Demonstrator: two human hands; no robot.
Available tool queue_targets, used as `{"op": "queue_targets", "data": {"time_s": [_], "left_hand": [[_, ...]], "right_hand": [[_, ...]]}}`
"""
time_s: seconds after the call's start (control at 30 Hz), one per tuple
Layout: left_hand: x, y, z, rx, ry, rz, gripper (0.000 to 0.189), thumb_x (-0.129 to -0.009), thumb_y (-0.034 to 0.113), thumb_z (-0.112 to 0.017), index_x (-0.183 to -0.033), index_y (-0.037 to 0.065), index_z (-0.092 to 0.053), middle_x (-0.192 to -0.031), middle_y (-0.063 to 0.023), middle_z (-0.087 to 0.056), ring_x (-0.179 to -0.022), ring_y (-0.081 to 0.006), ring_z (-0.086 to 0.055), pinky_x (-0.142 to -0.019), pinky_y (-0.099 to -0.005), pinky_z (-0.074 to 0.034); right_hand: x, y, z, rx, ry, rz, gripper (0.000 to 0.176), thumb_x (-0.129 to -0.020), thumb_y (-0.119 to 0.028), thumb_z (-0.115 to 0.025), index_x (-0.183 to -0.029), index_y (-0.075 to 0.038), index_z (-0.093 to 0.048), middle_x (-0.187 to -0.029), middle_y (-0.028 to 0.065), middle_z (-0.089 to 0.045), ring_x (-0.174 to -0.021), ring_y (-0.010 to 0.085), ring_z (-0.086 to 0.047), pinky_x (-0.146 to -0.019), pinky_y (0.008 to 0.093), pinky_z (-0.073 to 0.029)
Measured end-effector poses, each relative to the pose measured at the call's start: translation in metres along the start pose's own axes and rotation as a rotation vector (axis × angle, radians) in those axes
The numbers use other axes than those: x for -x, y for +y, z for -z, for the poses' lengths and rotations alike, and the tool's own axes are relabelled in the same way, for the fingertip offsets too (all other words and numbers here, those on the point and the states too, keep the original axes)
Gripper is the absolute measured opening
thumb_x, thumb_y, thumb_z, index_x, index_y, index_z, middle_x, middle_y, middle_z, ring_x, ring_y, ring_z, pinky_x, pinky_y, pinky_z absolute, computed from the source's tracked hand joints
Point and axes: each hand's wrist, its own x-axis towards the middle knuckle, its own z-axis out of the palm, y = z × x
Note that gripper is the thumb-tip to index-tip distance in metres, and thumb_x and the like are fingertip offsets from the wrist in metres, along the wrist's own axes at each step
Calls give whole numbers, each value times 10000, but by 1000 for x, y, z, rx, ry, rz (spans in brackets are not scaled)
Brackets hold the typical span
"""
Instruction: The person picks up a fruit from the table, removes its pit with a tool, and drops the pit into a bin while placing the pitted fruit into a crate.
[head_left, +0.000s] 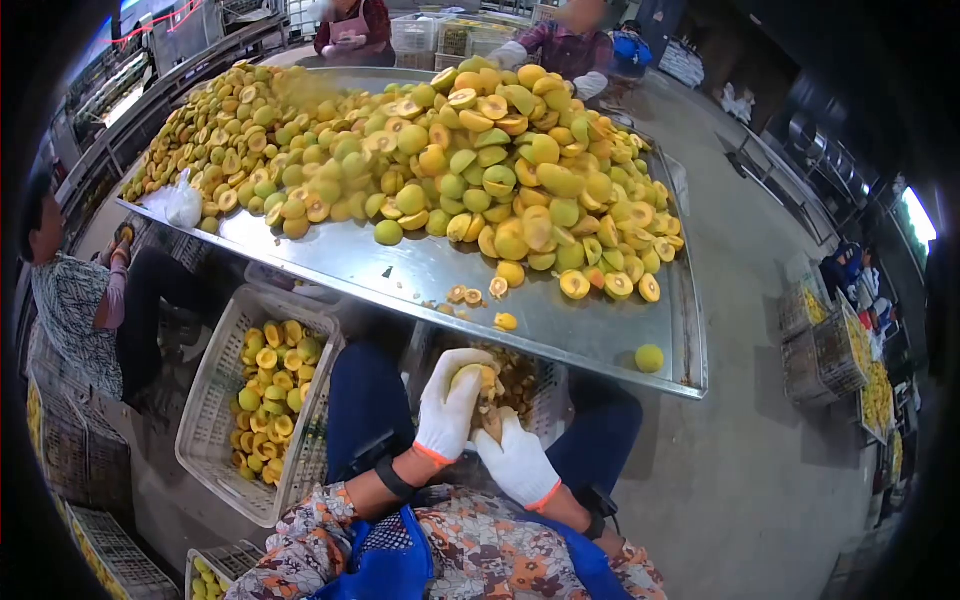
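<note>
In a white glove with an orange cuff, my left hand (452, 405) is closed around a yellow peach half (487, 378), above my lap. Just right of it and lower, my gloved right hand (515, 462) has its fingers closed close to the fruit. What they grip is too small and brownish to make out. Brown pits and scraps (520, 385) lie in a container below both hands, between my knees. Ahead, a metal table (360, 280) bears a big heap of yellow-green peaches (500, 170), many cut in half.
A white plastic crate (212, 400) of pitted halves stands left of my knee. One whole peach (649, 358) sits near the table's right corner. A plastic bag (175, 203) lies at the left edge. People work across the table and at left (80, 300). More crates (825, 350) stand far right.
</note>
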Motion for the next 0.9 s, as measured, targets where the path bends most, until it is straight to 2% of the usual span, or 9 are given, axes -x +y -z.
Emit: {"op": "queue_targets", "data": {"time_s": [0.2,0.33,0.4,0.47,0.53,0.6,0.7,0.77,0.9], "left_hand": [[16,9,10,-396,-37,-596,205,-930,-5,-582,-1132,8,-610,-1083,-127,-611,-907,-191,-641,-808,-314,-523],[10,32,16,-532,-134,-583,198,-902,-8,-611,-1100,1,-617,-1072,-154,-607,-886,-238,-649,-800,-328,-525],[5,36,17,-408,-228,-189,218,-876,-19,-626,-1093,-4,-626,-1075,-172,-605,-909,-289,-645,-825,-345,-524],[5,36,14,-512,-241,-327,242,-854,-18,-650,-1095,-4,-628,-1088,-185,-606,-948,-327,-638,-839,-362,-526],[5,35,7,-746,-188,-776,247,-845,0,-676,-1087,-3,-628,-1108,-193,-608,-971,-343,-634,-847,-379,-529],[0,27,9,-743,-220,-799,257,-833,18,-699,-1081,2,-632,-1134,-201,-606,-967,-359,-634,-849,-383,-532],[-5,13,10,-600,-278,-576,233,-862,15,-664,-1093,9,-636,-1116,-177,-618,-971,-297,-646,-854,-365,-530],[-2,7,13,-285,-289,-130,197,-916,10,-599,-1109,8,-636,-1071,-124,-637,-951,-207,-647,-843,-326,-530],[-2,15,9,-158,-279,56,158,-981,20,-525,-1106,-2,-620,-993,-71,-659,-843,-126,-639,-773,-263,-526]], "right_hand": [[13,-11,0,4,-110,101,293,-987,-219,-587,-1158,11,-524,-1028,307,-636,-903,496,-648,-722,529,-514],[16,-16,6,-263,-255,10,295,-987,-159,-585,-1211,20,-514,-1036,222,-629,-888,376,-645,-778,424,-511],[16,-16,7,-390,-345,-119,303,-990,-150,-585,-1235,11,-509,-1038,184,-633,-873,324,-638,-799,392,-507],[14,-18,6,-564,-315,-233,299,-998,-154,-583,-1246,-8,-504,-1011,87,-623,-878,217,-601,-808,358,-504],[13,-14,10,-586,-330,-227,287,-1002,-155,-579,-1241,-14,-507,-988,61,-615,-842,177,-595,-765,335,-502],[15,-8,11,-616,-342,-231,275,-1006,-155,-574,-1236,-19,-510,-965,36,-606,-805,137,-588,-721,313,-500],[12,-2,17,-764,-438,-351,262,-1006,-153,-575,-1224,-28,-499,-858,10,-577,-711,87,-552,-627,265,-464],[11,-3,17,-664,-442,-340,239,-1004,-147,-574,-1211,-59,-494,-757,-14,-558,-574,65,-502,-503,244,-403],[10,-13,30,-939,-563,-492,212,-1007,-153,-564,-1189,-94,-472,-676,-26,-514,-480,75,-454,-427,247,-351]]}}
